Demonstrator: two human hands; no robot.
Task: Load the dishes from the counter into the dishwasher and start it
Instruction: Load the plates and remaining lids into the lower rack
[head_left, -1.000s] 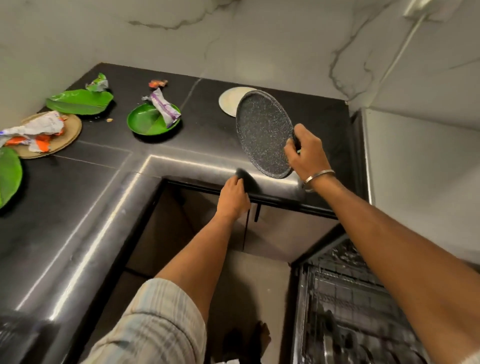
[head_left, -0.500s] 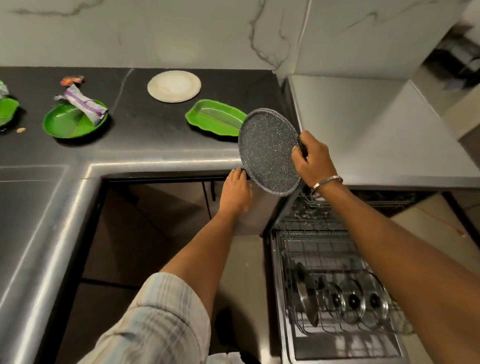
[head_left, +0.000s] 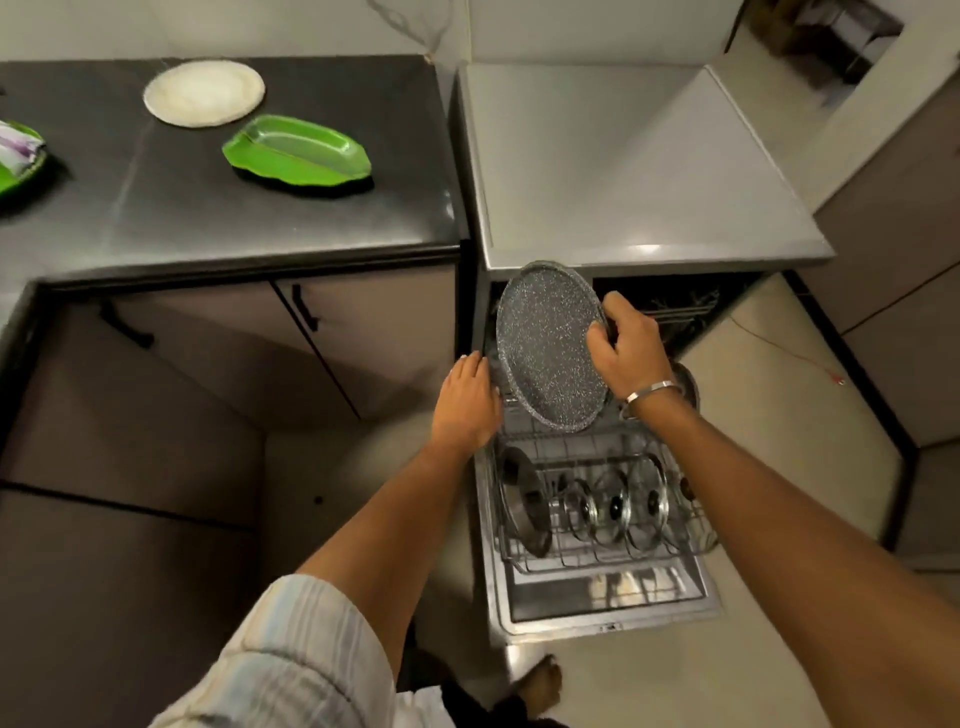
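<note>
Black counter (head_left: 291, 218): white plate (head_left: 203, 92), green leaf-shaped tray (head_left: 298, 150) just beside it.

Grey speckles in my right hand (head_left: 631, 345)

My pan (head_left: 548, 345) is dark grey with white flecks. Left of it, on the black counter (head_left: 311, 218), lie a bright green leaf dish (head_left: 298, 150) and a cream plate (head_left: 204, 92). My sleeve (head_left: 291, 660) is pale striped.

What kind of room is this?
Most likely a home kitchen. A dishwasher stands open with pot lids in its rack, a dark counter holds a green leaf-shaped dish and a white plate, and the right hand holds a speckled grey plate.
</note>
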